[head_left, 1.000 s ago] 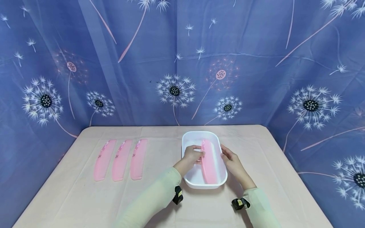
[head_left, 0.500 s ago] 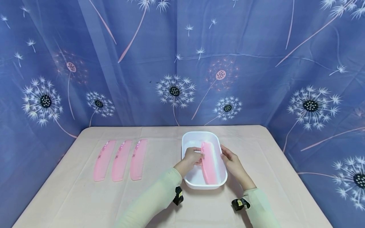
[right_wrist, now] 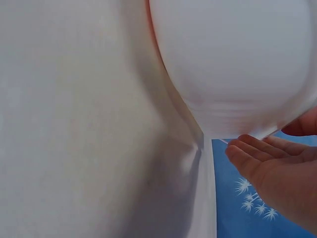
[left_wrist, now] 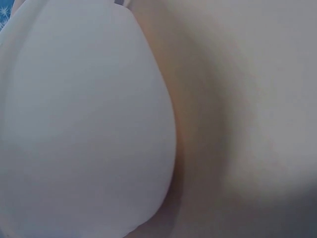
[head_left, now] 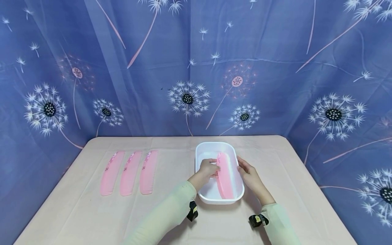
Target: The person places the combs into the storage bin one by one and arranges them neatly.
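In the head view a white plastic box (head_left: 207,194) stands on the table, and a pink comb (head_left: 226,178) is inside it along the right side. My left hand (head_left: 207,169) reaches over the box's left rim and pinches the comb's left edge between thumb and fingers. Whether other combs lie under this one cannot be seen. My right hand (head_left: 251,175) rests against the outer right side of the box, its fingers extended along the wall, as the right wrist view also shows. The left wrist view has mainly the box's outer wall (left_wrist: 89,124).
Left of the box lie three pink combs (head_left: 112,173), (head_left: 131,173), (head_left: 149,173) in a row, slanted alike. A pale cloth covers the table (head_left: 171,163). Blue curtains (head_left: 137,85) with dandelion prints rise behind and at both sides.
The comb in my left hand has shifted slightly toward the near end of the box, then a touch to the right. My right hand and the three combs stay in place.
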Motion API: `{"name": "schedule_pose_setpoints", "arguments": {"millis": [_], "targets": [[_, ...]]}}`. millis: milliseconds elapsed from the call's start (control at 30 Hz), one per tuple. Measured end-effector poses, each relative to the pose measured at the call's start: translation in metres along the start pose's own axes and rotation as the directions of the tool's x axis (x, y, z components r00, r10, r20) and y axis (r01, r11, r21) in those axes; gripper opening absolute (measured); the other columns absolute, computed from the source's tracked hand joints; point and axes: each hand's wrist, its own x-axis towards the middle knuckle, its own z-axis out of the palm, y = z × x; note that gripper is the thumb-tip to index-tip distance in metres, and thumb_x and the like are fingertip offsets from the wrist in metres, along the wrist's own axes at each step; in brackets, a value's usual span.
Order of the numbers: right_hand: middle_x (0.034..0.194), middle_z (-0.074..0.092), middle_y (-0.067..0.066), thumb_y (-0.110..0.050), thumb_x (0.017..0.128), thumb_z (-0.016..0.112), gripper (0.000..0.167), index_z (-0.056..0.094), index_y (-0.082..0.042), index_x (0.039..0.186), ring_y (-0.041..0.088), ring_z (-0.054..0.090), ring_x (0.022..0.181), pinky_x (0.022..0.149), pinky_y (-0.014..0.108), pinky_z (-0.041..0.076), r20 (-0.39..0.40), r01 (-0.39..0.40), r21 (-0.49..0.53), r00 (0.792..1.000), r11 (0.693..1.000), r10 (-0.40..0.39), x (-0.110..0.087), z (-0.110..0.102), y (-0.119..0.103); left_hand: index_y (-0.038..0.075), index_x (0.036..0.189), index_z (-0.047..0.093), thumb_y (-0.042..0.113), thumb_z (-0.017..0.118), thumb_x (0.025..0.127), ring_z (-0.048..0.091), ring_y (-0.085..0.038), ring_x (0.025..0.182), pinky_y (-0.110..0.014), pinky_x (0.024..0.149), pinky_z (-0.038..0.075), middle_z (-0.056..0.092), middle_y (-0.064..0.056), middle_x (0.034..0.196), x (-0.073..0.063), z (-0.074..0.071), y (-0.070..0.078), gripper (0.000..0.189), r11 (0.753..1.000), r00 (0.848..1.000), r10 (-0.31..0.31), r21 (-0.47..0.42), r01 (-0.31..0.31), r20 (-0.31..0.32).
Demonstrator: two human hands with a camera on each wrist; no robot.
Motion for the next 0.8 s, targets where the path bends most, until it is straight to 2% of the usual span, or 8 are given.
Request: {"name": "schedule_pose_setpoints", "arguments": {"millis": [300, 500, 633, 800], "targets": [[0.144, 0.039, 0.028, -0.004, 0.101, 0.04, 0.046, 0.032, 0.006, 0.145, 0.039, 0.037, 0.134, 0.11, 0.044, 0.032, 0.002, 0.004, -0.003, 1.0, 1.0, -0.004, 0.0, 0.0, 0.0, -0.007, 0.123, 0.058, -0.012, 0.059, 0.079, 0.067, -0.022, 0.074, -0.031, 0.07, 0.059, 0.067, -0.015, 0.086, -0.001, 0.0, 0.003, 0.045, 0.998, 1.0, 0.017, 0.054, -0.016, -0.01], [0.144, 0.037, 0.029, -0.005, 0.102, 0.039, 0.046, 0.03, 0.006, 0.146, 0.039, 0.037, 0.134, 0.11, 0.044, 0.032, 0.008, -0.002, -0.007, 1.0, 1.0, 0.002, 0.0, 0.0, 0.0, -0.006, 0.121, 0.06, -0.009, 0.061, 0.078, 0.067, -0.026, 0.087, -0.034, 0.081, 0.057, 0.063, -0.012, 0.096, -0.002, -0.002, 0.006, 0.043, 0.992, 0.999, 0.023, 0.121, -0.018, -0.037], [0.145, 0.036, 0.029, -0.006, 0.102, 0.039, 0.047, 0.028, 0.006, 0.147, 0.039, 0.036, 0.135, 0.111, 0.043, 0.031, 0.017, -0.013, -0.015, 1.0, 1.0, 0.014, -0.001, 0.0, 0.0, -0.003, 0.121, 0.061, -0.007, 0.061, 0.077, 0.065, -0.027, 0.09, -0.037, 0.083, 0.055, 0.062, -0.01, 0.094, -0.003, -0.004, 0.009, 0.044, 0.991, 0.999, 0.015, 0.135, -0.008, -0.052], [0.146, 0.035, 0.028, -0.007, 0.103, 0.038, 0.048, 0.026, 0.006, 0.148, 0.039, 0.035, 0.135, 0.111, 0.043, 0.031, 0.018, -0.018, -0.02, 1.0, 1.0, 0.019, -0.001, 0.0, -0.001, -0.003, 0.122, 0.06, -0.007, 0.06, 0.078, 0.065, -0.027, 0.092, -0.034, 0.082, 0.056, 0.061, -0.009, 0.094, -0.004, -0.005, 0.012, 0.044, 0.992, 0.998, 0.015, 0.129, -0.008, -0.055]]}}
